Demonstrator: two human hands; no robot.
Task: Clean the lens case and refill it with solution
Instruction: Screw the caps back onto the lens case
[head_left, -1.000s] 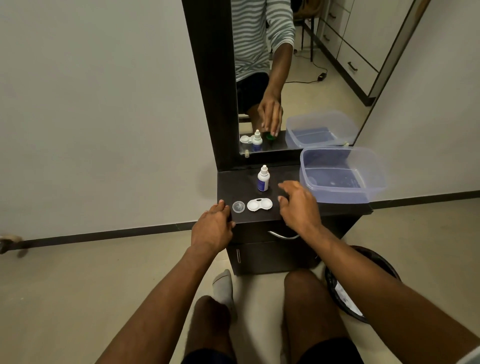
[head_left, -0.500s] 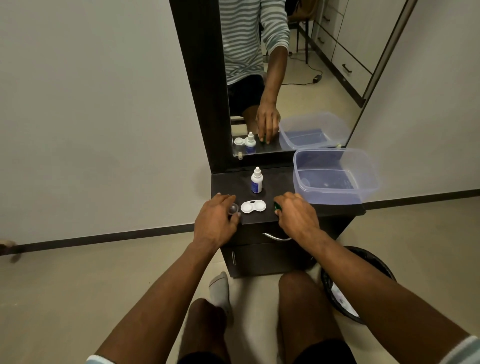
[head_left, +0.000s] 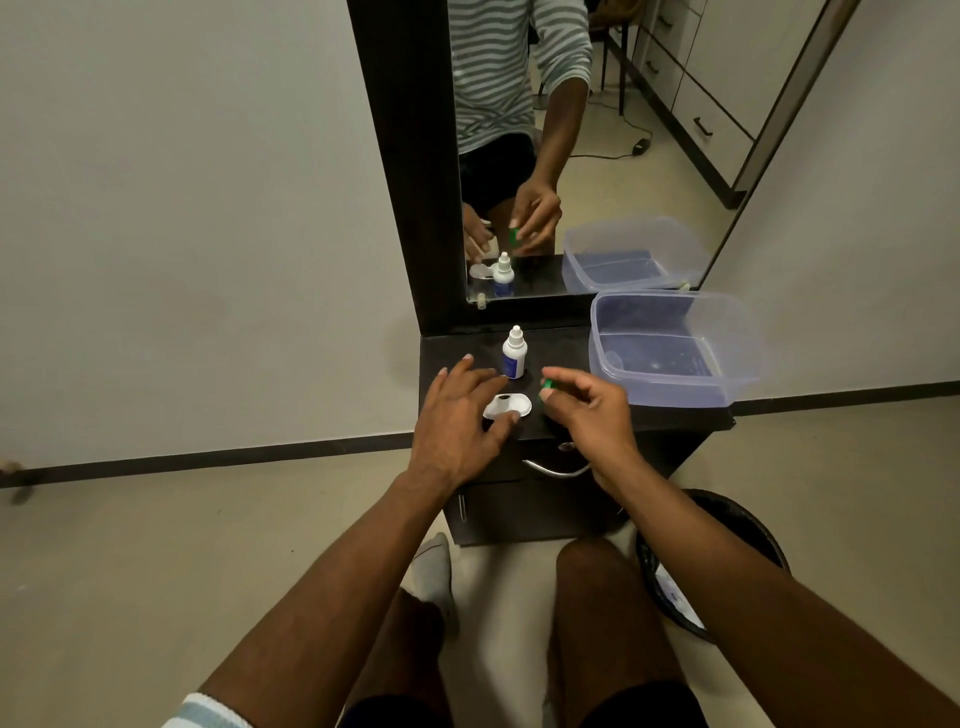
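Observation:
The white lens case (head_left: 514, 404) lies on the dark cabinet top (head_left: 566, 348), its wells uncovered. My left hand (head_left: 457, 421) hovers over its left side with fingers spread; the thumb touches the case's front edge. My right hand (head_left: 589, 415) is just right of the case and pinches a small green cap (head_left: 547, 384) between thumb and fingertips, a little above the top. The white solution bottle (head_left: 514, 358) with a blue label stands upright right behind the case, its cap on. The clear cap seen earlier is hidden.
A clear plastic tub (head_left: 675, 387) with some water sits at the right of the cabinet top. A mirror (head_left: 571, 130) stands behind. A dark round bin (head_left: 748, 525) is on the floor at the right. A drawer handle (head_left: 556, 470) sits below the top.
My right hand took the green cap off the cabinet top and lifted it. My left hand moved right from the cabinet's left edge onto the case; the clear cap is no longer visible.

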